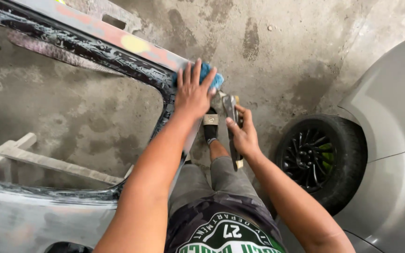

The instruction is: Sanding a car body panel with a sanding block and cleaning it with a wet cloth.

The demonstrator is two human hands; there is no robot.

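concrete floor (268,51); left hand (193,93) presses blue cloth (212,75); right hand (243,136) grips scraper (232,117).

Stained grey concrete floor (277,51) in daylight, a grey car (394,154) with black wheel (315,159) parked beside.

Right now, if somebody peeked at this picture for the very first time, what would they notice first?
Probably the left hand pressed flat on a bright blue cloth at the corner of a wet, stripped car door frame, near the top middle. Just beside it, the right hand grips a metal scraper above a sandalled foot. At the right edge stands a grey car with a black wheel.
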